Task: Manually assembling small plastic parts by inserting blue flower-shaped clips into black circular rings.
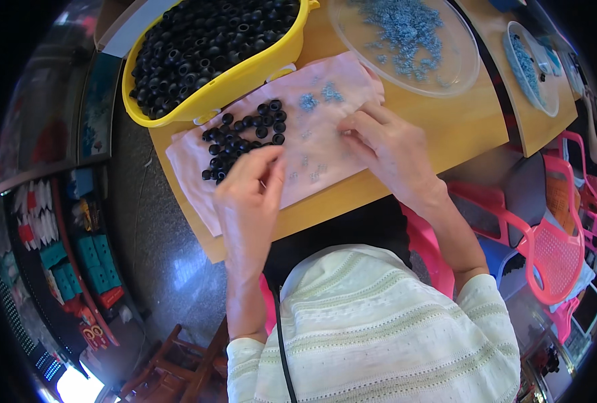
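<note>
My left hand (250,191) hovers at the near side of a loose group of small black hollow caps (245,129) on a pink cloth (325,151). Its thumb and fingers are curled together in a pinch; whatever they hold is hidden. Over the cloth's right part, my right hand (396,148) has its thumb and fingertips pressed together, and I cannot make out anything between them. Two little heaps of tiny light-blue pieces (308,102) lie beyond the hands. Several pale, clear-looking bits (315,171) are scattered on the cloth between both hands.
A yellow basin (218,96) full of black caps stands at the back left. Behind the cloth on the right sits a clear round tray (460,74) of blue pieces. The wooden table (439,127) ends just before my body. Pink chairs (557,255) stand to the right.
</note>
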### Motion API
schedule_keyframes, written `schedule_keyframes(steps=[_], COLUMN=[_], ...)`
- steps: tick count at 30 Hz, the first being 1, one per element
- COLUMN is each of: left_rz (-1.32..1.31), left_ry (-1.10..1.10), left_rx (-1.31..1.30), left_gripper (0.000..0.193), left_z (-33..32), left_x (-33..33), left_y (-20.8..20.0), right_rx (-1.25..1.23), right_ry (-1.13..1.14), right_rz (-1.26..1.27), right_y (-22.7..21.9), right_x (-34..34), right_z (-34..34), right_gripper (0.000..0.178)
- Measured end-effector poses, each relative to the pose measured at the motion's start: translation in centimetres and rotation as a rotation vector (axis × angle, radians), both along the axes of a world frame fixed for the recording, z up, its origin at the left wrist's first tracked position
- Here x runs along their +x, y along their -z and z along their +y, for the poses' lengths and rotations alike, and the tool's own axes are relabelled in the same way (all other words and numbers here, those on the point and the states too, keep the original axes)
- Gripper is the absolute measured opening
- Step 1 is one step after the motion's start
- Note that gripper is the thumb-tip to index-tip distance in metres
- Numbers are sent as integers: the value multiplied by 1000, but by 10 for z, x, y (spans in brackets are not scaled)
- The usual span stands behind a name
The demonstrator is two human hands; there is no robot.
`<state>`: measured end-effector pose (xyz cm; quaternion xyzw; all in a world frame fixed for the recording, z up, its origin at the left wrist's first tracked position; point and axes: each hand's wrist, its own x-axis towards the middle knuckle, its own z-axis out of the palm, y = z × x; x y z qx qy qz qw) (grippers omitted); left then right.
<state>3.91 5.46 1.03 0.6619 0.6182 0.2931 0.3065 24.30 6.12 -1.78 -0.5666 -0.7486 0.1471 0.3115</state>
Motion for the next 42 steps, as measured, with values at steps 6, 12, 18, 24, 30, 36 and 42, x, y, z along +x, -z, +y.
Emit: schedule_keyframes(steps=[6,12,18,24,30,36,42], left_rz=[329,304,-735,-1340,-1390,-1378,-1314], left_ry=[63,66,105,111,63,84,66], left_rx=[187,217,-30,-189,-303,-262,-247], left_gripper=[17,17,23,24,25,26,25], left_z=[18,17,-10,-31,-44,-53,-60], left_x=[2,1,-3,-12,-18,-20,-19], left_y=[7,5,-3,1,-4,-3,-7], right_rx=[-17,-53,-279,-335,-303,-240,-142], right_ry=[-34,-51,-11,-83,-230,-267,-325], right_rz=[-74,117,462,726,917,943,836], right_y=[-4,0,-29,-37,-48,-49,-58], right_x=[-2,-1,-1,-6,-25,-38,-46], right_z=[1,3,-7,-27,-42,-48,-49], right_gripper=[8,8,9,8,7,8,11])
